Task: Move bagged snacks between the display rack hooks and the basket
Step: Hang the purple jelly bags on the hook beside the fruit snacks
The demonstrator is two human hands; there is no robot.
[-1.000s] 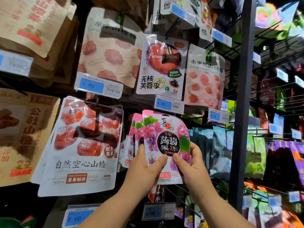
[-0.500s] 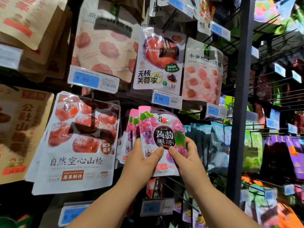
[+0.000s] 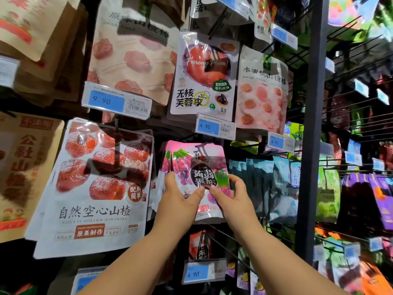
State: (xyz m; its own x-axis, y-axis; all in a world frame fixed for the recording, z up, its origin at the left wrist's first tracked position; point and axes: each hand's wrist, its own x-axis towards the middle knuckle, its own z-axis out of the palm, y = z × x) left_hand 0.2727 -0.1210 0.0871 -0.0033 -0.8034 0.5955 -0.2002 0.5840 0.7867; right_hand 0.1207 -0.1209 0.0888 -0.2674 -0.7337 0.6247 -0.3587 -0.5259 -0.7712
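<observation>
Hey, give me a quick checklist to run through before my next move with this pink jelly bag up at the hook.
1. Both hands on the pink bag: ok. The left hand and right hand pinch its lower half, thumbs in front.
2. Bag's top edge level with the hook: ok.
3. Bag's hole threaded on the hook: cannot tell.
4. Matching bags hanging just behind: ok.
5. Basket in sight: not ok, it is out of view.
</observation>
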